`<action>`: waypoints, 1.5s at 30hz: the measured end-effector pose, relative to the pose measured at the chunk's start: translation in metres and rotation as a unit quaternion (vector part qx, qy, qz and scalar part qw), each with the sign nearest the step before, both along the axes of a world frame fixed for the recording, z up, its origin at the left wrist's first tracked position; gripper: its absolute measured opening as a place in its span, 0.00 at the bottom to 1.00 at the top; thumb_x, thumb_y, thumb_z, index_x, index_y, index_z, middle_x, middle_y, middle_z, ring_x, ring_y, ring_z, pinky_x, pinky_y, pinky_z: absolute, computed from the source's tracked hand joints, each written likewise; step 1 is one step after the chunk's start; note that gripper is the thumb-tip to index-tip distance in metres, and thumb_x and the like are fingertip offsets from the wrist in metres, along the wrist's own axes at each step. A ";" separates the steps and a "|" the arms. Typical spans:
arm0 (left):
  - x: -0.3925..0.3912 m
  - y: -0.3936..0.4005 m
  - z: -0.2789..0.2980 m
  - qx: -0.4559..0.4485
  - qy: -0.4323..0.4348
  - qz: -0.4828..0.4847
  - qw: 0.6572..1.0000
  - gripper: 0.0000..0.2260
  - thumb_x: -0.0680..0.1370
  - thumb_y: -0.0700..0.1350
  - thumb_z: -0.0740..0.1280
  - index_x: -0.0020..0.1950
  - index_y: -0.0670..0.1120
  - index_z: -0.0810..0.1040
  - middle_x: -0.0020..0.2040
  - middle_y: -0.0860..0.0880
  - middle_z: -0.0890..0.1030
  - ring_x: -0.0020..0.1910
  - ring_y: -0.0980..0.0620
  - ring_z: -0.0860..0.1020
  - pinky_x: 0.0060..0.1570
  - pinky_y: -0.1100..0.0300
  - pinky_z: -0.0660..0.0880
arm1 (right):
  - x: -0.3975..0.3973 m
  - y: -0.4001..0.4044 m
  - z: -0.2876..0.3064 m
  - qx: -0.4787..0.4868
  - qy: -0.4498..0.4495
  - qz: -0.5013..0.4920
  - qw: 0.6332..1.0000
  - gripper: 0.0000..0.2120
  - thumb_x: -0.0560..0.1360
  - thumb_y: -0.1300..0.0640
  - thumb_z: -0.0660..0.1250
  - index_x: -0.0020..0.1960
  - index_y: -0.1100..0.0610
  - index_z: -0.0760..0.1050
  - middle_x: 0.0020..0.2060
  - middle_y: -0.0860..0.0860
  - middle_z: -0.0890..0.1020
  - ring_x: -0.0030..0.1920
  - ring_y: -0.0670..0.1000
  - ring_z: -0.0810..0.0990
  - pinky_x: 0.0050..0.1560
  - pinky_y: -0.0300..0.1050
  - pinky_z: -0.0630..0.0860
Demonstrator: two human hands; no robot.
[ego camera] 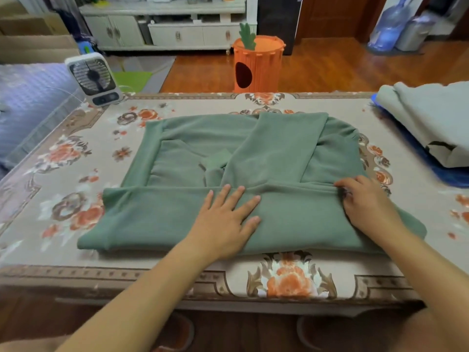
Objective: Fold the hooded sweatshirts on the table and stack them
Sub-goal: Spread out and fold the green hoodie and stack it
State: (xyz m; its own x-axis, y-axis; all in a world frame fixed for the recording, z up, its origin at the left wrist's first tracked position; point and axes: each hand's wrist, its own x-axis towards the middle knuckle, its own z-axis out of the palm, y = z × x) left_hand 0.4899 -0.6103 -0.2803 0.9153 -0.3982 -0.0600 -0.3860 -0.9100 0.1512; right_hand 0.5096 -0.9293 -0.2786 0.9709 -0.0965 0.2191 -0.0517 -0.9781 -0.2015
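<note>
A green hooded sweatshirt (pixel 274 148) lies partly folded in the middle of the floral-covered table (pixel 76 174), its sleeves laid across the body and its near part doubled over. My left hand (pixel 228 219) rests flat on the near fold, fingers spread. My right hand (pixel 365 201) pinches the fold's edge at the sweatshirt's right side. A folded pale grey-green sweatshirt (pixel 431 115) sits at the table's far right, on top of something blue.
A small white fan (pixel 92 78) stands at the table's far left corner. Beyond the table are an orange carrot-shaped bin (pixel 257 63), a white cabinet (pixel 177 31) and water jugs (pixel 390 24) on the wooden floor.
</note>
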 end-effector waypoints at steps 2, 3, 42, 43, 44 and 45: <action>0.001 -0.001 -0.010 0.017 0.019 0.010 1.000 0.32 0.75 0.69 0.34 0.80 0.67 0.45 0.84 0.54 0.45 0.82 0.47 0.40 0.78 0.40 0.39 | -0.008 -0.003 0.009 -0.040 -0.009 -0.033 0.999 0.16 0.72 0.68 0.67 0.58 0.60 0.82 0.50 0.63 0.81 0.53 0.68 0.75 0.54 0.61 0.75; 0.002 0.000 -0.012 0.018 0.019 0.011 1.000 0.32 0.75 0.69 0.34 0.80 0.68 0.43 0.83 0.55 0.44 0.82 0.47 0.39 0.77 0.38 0.38 | -0.012 0.000 0.015 -0.058 -0.023 -0.041 0.997 0.17 0.72 0.67 0.68 0.60 0.61 0.81 0.52 0.64 0.80 0.55 0.69 0.74 0.57 0.64 0.74; 0.011 0.219 0.004 0.087 0.099 0.121 0.984 0.35 0.73 0.75 0.32 0.80 0.66 0.38 0.83 0.53 0.39 0.80 0.52 0.35 0.79 0.48 0.36 | -0.015 0.130 -0.001 -0.089 0.181 0.143 0.969 0.34 0.78 0.33 0.34 0.81 0.42 0.41 0.82 0.49 0.43 0.81 0.54 0.41 0.78 0.55 0.41; 0.010 0.213 0.008 0.130 0.090 0.128 0.979 0.33 0.76 0.73 0.33 0.80 0.65 0.38 0.83 0.52 0.37 0.80 0.50 0.33 0.78 0.45 0.34 | -0.015 0.131 0.002 -0.086 0.184 0.146 0.968 0.35 0.77 0.32 0.33 0.81 0.42 0.41 0.82 0.49 0.42 0.81 0.55 0.40 0.78 0.55 0.41; 0.009 0.202 0.013 0.160 0.062 0.135 0.976 0.31 0.78 0.70 0.36 0.81 0.63 0.40 0.82 0.50 0.36 0.80 0.47 0.32 0.78 0.43 0.34 | -0.016 0.130 0.006 -0.080 0.185 0.153 0.968 0.37 0.75 0.31 0.33 0.81 0.42 0.41 0.81 0.49 0.41 0.80 0.55 0.38 0.78 0.55 0.40; 0.004 0.189 0.018 0.173 0.013 0.130 0.976 0.30 0.81 0.67 0.40 0.82 0.61 0.46 0.83 0.48 0.37 0.80 0.44 0.34 0.78 0.41 0.35 | -0.019 0.127 0.013 -0.073 0.179 0.169 0.967 0.38 0.74 0.30 0.34 0.81 0.42 0.42 0.81 0.50 0.40 0.80 0.55 0.37 0.78 0.56 0.39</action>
State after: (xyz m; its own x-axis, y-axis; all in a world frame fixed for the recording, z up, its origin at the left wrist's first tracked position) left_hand 0.4943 -0.4208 -0.2618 0.9792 -0.1038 -0.1745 -0.1347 -0.9753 -0.1754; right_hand 0.4902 -0.8021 -0.2660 0.9579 0.2451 -0.1494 0.2340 -0.9683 -0.0879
